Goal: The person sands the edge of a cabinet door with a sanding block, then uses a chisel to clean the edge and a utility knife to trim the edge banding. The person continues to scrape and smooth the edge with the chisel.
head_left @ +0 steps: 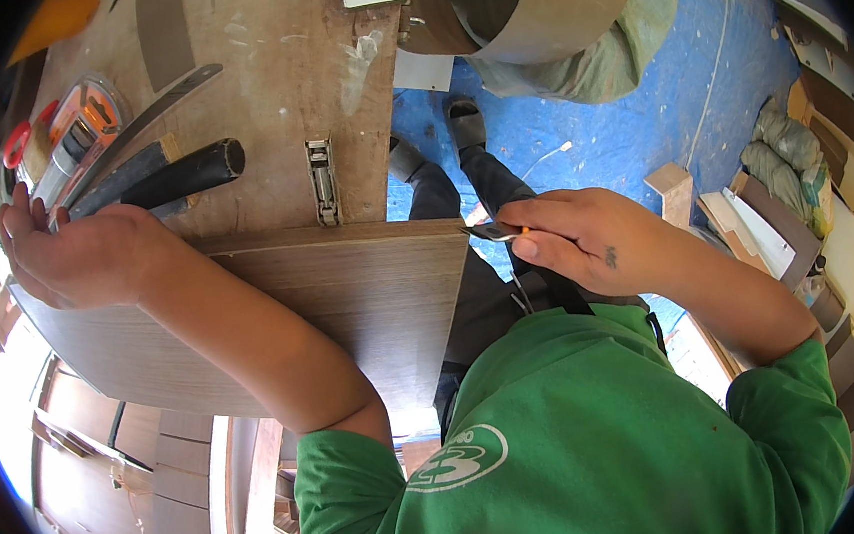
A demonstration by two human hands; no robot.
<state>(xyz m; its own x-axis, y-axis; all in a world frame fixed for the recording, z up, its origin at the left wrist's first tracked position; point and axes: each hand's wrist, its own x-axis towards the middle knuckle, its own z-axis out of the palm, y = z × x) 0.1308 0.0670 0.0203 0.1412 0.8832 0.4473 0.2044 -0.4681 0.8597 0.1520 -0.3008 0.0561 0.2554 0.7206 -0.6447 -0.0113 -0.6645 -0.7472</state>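
Note:
My right hand [585,239] grips a utility knife [492,232], its dark blade pointing left. The blade tip meets or nearly meets the right corner of a grey-brown wood-grain panel [349,293]; I cannot tell if it touches. That panel lies along the near side of the wooden worktable [263,99]. My left hand [85,252] is over the panel's left end with fingers stretched and slightly curled, and no object shows in it. Just beyond it are a black-handled tool [189,175], a long dark strip [154,113] and a clear-and-black bottle [67,155].
A metal hinge-like fitting [323,183] lies on the table, with red-handled scissors [16,144] far left. A large brown cylinder [557,6] stands beyond the blue floor sheet [723,73]. Boards [744,222] and a filled sack [775,164] crowd the right. Below left are brown panels [142,470].

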